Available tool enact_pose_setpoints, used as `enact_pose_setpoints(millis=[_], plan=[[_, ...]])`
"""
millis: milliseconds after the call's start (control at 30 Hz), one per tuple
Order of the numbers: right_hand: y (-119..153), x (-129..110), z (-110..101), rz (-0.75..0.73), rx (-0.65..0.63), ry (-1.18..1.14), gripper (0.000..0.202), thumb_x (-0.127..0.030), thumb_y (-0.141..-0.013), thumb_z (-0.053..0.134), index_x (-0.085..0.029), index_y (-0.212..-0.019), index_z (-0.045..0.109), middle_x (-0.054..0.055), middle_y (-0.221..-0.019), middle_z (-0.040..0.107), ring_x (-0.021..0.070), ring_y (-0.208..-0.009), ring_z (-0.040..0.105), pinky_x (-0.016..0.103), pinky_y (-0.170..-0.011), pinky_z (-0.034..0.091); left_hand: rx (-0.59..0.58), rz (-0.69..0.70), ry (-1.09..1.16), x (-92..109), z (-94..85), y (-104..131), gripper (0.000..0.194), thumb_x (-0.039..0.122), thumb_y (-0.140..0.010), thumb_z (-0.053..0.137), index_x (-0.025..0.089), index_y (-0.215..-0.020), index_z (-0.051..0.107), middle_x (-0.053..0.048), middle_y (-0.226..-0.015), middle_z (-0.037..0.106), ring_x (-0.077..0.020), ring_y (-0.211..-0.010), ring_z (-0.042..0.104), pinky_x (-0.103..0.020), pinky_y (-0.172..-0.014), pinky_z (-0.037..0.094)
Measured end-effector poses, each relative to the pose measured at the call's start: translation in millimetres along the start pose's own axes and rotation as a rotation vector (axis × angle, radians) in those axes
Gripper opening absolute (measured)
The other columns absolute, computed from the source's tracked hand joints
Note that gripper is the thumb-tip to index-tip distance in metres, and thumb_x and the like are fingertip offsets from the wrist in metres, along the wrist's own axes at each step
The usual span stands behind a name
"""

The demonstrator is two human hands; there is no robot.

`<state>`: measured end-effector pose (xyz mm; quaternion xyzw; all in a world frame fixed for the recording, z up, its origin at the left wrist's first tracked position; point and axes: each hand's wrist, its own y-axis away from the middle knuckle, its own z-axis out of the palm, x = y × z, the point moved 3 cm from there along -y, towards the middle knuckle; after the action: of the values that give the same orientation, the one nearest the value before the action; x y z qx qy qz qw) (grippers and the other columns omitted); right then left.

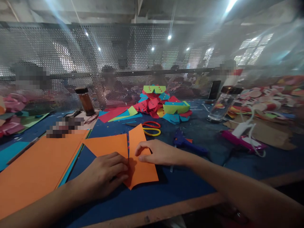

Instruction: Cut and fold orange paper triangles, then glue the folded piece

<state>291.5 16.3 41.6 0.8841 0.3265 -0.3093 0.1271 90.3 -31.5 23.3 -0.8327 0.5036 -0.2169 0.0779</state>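
Two cut orange paper pieces lie side by side on the blue table in front of me, a left piece (111, 142) and a right piece (144, 174). My left hand (106, 172) lies palm down at the lower edge of the left piece, its fingers loosely bent near the gap between the two. Over the right piece, my right hand (154, 151) hovers or rests with thumb and forefinger apart; nothing shows between them. Scissors with one red and one yellow handle loop (153, 132) lie just behind the papers. Beyond my right wrist is a blue glue gun (188, 143).
A stack of orange sheets (45, 161) is at left. Behind stand a brown-filled bottle (85, 103) and a heap of coloured paper cutouts (154, 104). At right are a clear bottle (220, 106) and a purple power strip (242, 141) with white cables. A perforated screen (130, 53) bounds the back.
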Motion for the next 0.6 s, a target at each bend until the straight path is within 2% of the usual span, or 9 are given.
enact_pose_setpoints(millis=[400, 600], plan=[[0.5, -1.4, 3.2, -0.034, -0.052, 0.022, 0.021, -0.019, -0.078, 0.062, -0.024, -0.097, 0.071, 0.002, -0.1, 0.073, 0.0224, -0.094, 0.064, 0.031, -0.083, 0.043, -0.028, -0.033, -0.012, 1.4, -2.3, -1.5, 0.012, 0.018, -0.095, 0.051, 0.019, -0.089, 0.061, -0.005, -0.095, 0.066, -0.0193, -0.09, 0.059, -0.033, -0.074, 0.05], [2.9, -1.7, -1.0, -0.031, -0.067, 0.004, 0.021, -0.027, -0.082, 0.063, -0.024, -0.102, 0.07, 0.001, -0.108, 0.071, 0.0218, -0.1, 0.063, 0.03, -0.084, 0.043, -0.051, -0.08, 0.037, 4.4, -5.3, -3.2, 0.006, 0.019, -0.093, 0.054, 0.02, -0.09, 0.059, -0.005, -0.097, 0.065, -0.0197, -0.092, 0.059, -0.034, -0.075, 0.05]])
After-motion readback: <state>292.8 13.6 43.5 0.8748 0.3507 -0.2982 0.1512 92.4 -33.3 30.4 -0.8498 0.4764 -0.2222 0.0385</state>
